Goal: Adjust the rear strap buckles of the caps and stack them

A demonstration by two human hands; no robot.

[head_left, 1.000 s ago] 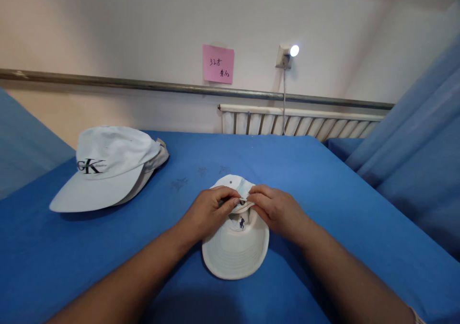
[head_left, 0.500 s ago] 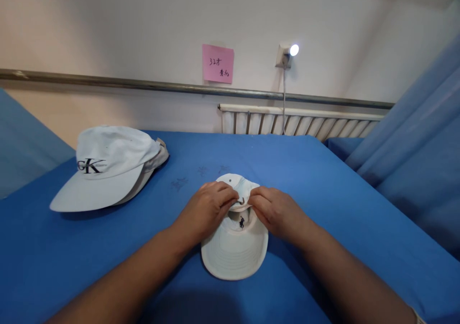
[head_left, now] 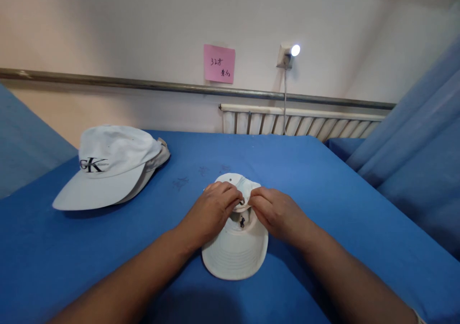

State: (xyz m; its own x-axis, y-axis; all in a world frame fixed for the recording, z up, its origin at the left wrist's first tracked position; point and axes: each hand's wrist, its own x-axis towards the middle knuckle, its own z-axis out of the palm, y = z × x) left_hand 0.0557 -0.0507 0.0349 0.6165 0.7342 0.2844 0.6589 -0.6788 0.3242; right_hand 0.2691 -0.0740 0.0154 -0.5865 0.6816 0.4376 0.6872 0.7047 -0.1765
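Observation:
A white baseball cap (head_left: pixel 235 254) lies on the blue-covered surface in front of me, brim toward me, with a small dark horse-and-rider emblem on its front panel. At the cap's back strap, my left hand (head_left: pixel 215 211) pinches near a small dark metal buckle (head_left: pixel 242 201). From the other side, my right hand (head_left: pixel 278 214) has its fingers closed on the strap's right end. The fingertips of both hands nearly meet above the cap's opening and partly cover the strap.
Stacked white caps (head_left: pixel 111 156), the top one lettered "CK"-like in black, sit at the left on the blue sheet (head_left: pixel 273 156). Behind are a metal rail (head_left: pixel 161 86), a radiator (head_left: pixel 266 121), a pink note (head_left: pixel 219 64) and a plugged-in light (head_left: pixel 295 50). A blue curtain (head_left: pixel 424 156) hangs right.
My left fingers have slid slightly right along the strap, closer to my right hand, and now cover more of the buckle. My right hand stays nearly in place.

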